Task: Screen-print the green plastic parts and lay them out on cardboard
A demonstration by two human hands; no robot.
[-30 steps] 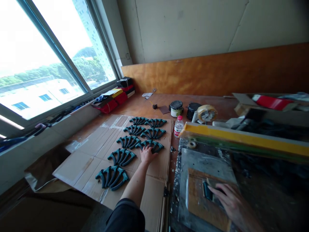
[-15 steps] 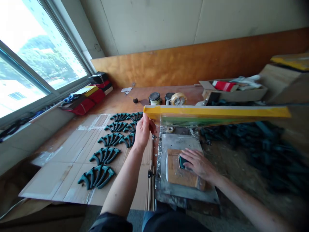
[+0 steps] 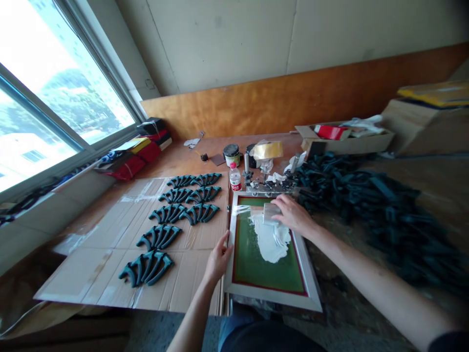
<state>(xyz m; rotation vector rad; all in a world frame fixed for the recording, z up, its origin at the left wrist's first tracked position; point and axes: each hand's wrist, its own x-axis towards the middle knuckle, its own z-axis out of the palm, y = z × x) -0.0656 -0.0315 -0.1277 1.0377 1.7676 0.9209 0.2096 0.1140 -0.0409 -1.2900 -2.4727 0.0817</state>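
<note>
Framed screen [image 3: 273, 297]: seen lying roughly level over the tabletop [image 3: 179, 159], just right of the cardboard [image 3: 106, 234]; judged stiff and fairly light, best taken by its pale side bars.
Green mesh [image 3: 252, 274]: judged thin, taut and easily harmed by a sharp corner.
White paste [image 3: 271, 249]: spread over the upper and middle mesh; judged soft, thick and slippery.
Scraper [image 3: 270, 213]: set at the paste's upper end; judged light and stiff, best pinched along its dry back edge, since hold could be lost on smeared sides.
Right hand [image 3: 292, 215]: fingers bent in a pinch, the scraper gripped from the right.
Left hand [image 3: 219, 256]: fingers half curled at the left bar; whether it is gripped or merely touched cannot be told.
Dark green curved pieces [image 3: 159, 236]: laid in fanned groups on the cardboard.
</note>
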